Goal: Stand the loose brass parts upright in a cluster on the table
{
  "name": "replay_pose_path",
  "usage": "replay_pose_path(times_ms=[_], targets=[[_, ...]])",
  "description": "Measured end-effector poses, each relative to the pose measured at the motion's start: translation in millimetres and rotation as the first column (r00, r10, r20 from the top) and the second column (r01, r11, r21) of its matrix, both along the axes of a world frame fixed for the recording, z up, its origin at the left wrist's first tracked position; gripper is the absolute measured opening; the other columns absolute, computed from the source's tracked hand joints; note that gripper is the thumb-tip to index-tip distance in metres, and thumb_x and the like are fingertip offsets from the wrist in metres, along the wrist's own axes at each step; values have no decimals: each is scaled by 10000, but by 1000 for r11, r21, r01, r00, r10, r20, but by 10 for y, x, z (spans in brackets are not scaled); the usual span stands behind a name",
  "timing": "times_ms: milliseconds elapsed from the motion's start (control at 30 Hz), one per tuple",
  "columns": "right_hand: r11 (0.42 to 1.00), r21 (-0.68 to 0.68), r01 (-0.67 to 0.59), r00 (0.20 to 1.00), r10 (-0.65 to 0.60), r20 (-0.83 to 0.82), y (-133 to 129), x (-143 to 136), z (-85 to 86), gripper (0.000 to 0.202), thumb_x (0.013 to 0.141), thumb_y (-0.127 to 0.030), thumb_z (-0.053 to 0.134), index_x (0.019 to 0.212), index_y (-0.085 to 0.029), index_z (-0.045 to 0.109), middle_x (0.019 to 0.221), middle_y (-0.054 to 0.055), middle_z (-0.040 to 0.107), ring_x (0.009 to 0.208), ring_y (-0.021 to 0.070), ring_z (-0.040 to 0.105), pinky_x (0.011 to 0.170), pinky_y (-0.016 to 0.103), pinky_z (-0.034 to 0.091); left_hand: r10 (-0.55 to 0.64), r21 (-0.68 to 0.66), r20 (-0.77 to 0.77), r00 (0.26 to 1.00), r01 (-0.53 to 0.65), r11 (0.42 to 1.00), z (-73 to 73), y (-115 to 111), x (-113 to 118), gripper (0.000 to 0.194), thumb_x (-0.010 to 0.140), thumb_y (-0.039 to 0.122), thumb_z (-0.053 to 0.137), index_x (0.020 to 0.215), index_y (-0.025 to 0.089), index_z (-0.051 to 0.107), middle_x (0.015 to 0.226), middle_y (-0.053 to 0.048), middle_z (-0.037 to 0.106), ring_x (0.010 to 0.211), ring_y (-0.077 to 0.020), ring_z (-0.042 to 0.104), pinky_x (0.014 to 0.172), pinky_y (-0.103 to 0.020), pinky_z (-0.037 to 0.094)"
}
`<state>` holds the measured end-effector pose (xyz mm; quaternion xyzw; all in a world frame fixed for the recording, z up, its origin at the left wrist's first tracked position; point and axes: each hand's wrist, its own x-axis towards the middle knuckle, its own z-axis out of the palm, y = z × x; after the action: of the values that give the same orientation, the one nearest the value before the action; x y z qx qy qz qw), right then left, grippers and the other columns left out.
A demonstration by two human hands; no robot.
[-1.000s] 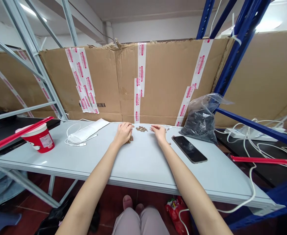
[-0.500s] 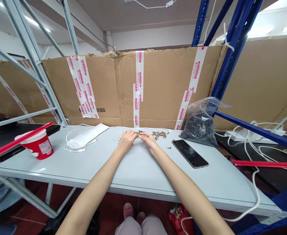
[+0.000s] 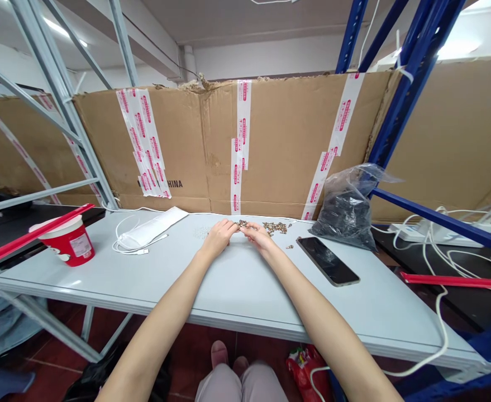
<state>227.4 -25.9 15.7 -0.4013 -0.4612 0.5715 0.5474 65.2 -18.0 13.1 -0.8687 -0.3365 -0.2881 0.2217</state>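
Observation:
My left hand (image 3: 220, 237) and my right hand (image 3: 259, 237) are close together over the far middle of the table, fingers bent into pinches. Whatever lies between their fingertips is too small to make out. Just beyond the fingertips is a cluster of small brass-coloured metal parts (image 3: 242, 223). A larger pile of such metal pieces (image 3: 276, 227) lies to the right of my right hand. One loose metal piece (image 3: 289, 247) sits nearer to me. Small clear pieces (image 3: 200, 231) are scattered left of my left hand.
A black phone (image 3: 328, 261) and a clear bag of dark contents (image 3: 348, 215) lie on the right of the grey table (image 3: 245, 296). At the left are a white packet with a cable (image 3: 148, 231) and a red cup (image 3: 70, 243). Cardboard (image 3: 287, 145) walls the back.
My hands have drawn slightly apart, showing more of the metal parts between them. My right hand has shifted a little to the right. The view has tilted slightly.

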Motion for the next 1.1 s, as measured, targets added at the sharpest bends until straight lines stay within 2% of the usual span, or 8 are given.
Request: replay_pose_path(times_ms=[200,367,500,567,667,767,967,1100], targets=[[1000,16,-2,1000,2,3,2,24,10,435,402,-352,771,666,-189,466,528,-77,480,481,59,378,490,211,243,31,17,-32,999,-31,999,24,-20,5,243,916,306,330,883,172,530,777,-45,536,766,-176,462,672,-283,362],[1000,11,-21,1000,21,2,5,10,-9,460,393,-359,778,663,-191,446,514,-83,476,474,55,367,489,212,231,26,9,-56,998,-25,1000,27,-33,14,253,924,246,297,888,174,537,767,-45,536,757,-171,460,678,-278,357],[999,19,-37,999,37,-20,0,-6,-16,471,393,-355,786,662,-194,435,489,-93,451,457,48,338,486,214,216,38,2,-37,999,-38,999,41,-38,13,305,927,313,287,825,167,535,747,-48,533,746,-171,463,668,-278,361],[999,17,-40,999,41,-34,3,-6,-19,473,393,-354,791,663,-194,437,484,-92,449,452,47,334,486,217,210,30,-10,-28,999,-30,999,47,-45,14,297,924,344,295,890,164,529,767,-45,541,755,-168,470,673,-274,368],[999,8,-37,998,37,-43,15,2,-28,483,382,-346,800,665,-196,437,496,-86,472,456,46,331,491,221,204,18,-28,-59,998,-20,999,33,-47,14,270,933,293,275,1009,168,502,781,-36,545,749,-158,479,669,-261,372],[999,2,-46,998,46,-39,22,6,-37,493,377,-347,803,658,-198,427,485,-84,477,458,49,328,497,223,202,43,-26,-100,994,-46,999,4,-38,6,284,936,237,242,970,178,518,747,-33,534,721,-153,485,651,-255,363],[999,7,-54,998,54,-28,26,-4,-49,516,360,-348,805,646,-200,402,486,-84,476,454,48,324,503,228,204,99,-54,-86,991,-104,993,18,-46,-12,366,927,390,247,817,175,522,718,-38,547,701,-147,515,641,-246,360],[998,10,-59,998,59,-29,34,3,-51,511,368,-348,803,640,-199,397,500,-78,485,452,46,317,496,232,186,105,-143,-60,993,-112,983,39,-84,6,336,926,406,251,944,175,494,744,-28,581,691,-140,544,614,-234,363]])
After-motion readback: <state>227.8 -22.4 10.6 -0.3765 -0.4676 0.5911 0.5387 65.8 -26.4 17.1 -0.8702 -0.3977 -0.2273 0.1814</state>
